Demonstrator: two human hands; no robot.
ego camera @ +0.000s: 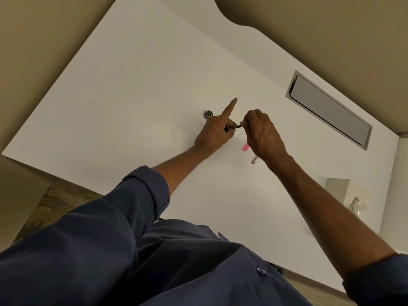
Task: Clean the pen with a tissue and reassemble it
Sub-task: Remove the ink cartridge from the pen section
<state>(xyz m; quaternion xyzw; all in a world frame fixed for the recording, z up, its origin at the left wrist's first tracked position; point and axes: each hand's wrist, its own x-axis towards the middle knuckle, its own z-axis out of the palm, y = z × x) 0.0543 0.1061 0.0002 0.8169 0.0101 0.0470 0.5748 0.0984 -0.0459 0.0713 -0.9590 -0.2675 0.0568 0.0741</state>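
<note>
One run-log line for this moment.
left hand: grips dark pen part | right hand: pinches its tip end | pink pieces: on white table | tissue box: right edge

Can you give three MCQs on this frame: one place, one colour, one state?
1. Where does the beige tissue box stand on the white table?
A. right edge
B. left edge
C. centre

2. What colour is the translucent pen piece lying below the hands?
A. green
B. pink
C. yellow

3. What is the left hand doing?
A. lying flat
B. pinching a thin dark pen part, index finger out
C. holding a tissue

Answers: A, box sits at the right edge; B, the piece is pink; B, the dark part runs toward the right hand.
</note>
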